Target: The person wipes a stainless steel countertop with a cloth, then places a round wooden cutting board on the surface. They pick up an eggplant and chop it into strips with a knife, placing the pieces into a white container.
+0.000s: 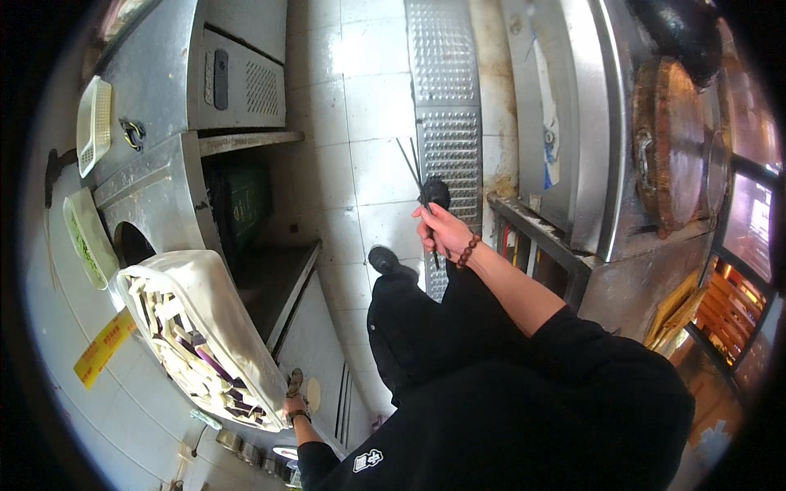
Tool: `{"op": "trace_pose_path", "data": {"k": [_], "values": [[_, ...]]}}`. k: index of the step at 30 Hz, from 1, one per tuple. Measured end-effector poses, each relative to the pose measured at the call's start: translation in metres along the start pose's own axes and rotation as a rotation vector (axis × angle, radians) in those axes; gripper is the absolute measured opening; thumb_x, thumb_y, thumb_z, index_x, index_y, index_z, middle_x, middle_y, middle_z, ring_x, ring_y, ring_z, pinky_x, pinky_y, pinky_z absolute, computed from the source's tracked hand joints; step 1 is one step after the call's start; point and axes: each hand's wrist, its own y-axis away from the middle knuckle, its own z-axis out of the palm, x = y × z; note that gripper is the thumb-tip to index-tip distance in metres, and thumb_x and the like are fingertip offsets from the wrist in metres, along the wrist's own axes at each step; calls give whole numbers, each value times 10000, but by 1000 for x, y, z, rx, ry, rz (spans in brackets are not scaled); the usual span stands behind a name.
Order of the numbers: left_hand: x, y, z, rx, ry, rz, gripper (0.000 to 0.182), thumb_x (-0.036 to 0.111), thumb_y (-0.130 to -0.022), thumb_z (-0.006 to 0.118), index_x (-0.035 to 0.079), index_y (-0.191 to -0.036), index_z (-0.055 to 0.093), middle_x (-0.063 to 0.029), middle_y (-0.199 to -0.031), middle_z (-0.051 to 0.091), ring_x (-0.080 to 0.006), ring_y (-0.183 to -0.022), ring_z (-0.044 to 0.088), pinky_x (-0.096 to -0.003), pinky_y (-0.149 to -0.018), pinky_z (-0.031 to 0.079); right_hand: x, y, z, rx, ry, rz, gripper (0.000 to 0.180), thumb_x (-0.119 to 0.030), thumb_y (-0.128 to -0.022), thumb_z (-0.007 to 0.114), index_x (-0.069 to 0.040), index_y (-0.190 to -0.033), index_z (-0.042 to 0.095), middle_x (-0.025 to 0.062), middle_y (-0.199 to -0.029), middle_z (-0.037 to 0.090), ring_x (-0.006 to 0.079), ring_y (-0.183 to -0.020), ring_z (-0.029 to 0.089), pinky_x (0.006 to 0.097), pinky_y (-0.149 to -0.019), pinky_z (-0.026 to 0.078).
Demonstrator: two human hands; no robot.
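Note:
My right hand [447,228] grips a few long, thin dark sticks [410,161] that look like cooking chopsticks. They point away from me over the tiled floor. Down at the lower left, my left hand [296,404] is beside the near corner of a large white plastic tub [236,307]. A small brownish object [295,380] shows at its fingers; whether the hand grips this or the tub is unclear. Peeled eggplant strips [184,350], pale with some purple skin, fill the tub, which rests on the left-hand counter.
Left of me, a white basket [95,126] and a tray with chopped greens [88,239] stand by the steel counter [153,166]. A studded metal drain cover [451,141] runs along the floor. Round wooden lids [678,147] lie on the steel range [620,123] at right.

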Motion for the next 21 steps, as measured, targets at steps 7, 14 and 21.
{"op": "trace_pose_path", "data": {"k": [7, 14, 21], "values": [[-1, -18, 2, -219, 51, 29, 457, 522, -939, 581, 128, -1052, 781, -106, -1004, 780, -306, -997, 745, -476, -869, 559, -69, 61, 42, -48, 215, -117, 335, -268, -1130, 480, -150, -1439, 537, 1, -846, 563, 60, -537, 419, 218, -446, 308], [-15, -38, 53, 241, 406, 198, 505, 451, -950, 616, 137, -1341, 675, -167, -1357, 673, -355, -1196, 648, -464, -1028, 498, -66, 124, 164, -232, 225, -238, 468, -132, -1112, 455, -104, -1577, 415, 20, -935, 592, 75, -651, 437, 233, -556, 363], [-7, -22, 58, 201, 681, 211, 778, 110, -909, 618, -31, -1591, 271, -286, -1638, 294, -379, -1359, 529, -465, -1124, 468, 60, 211, 354, -569, 914, -406, 534, -44, -1057, 486, -32, -1577, 362, 38, -776, 563, 89, -454, 484, 225, -396, 365]]}}
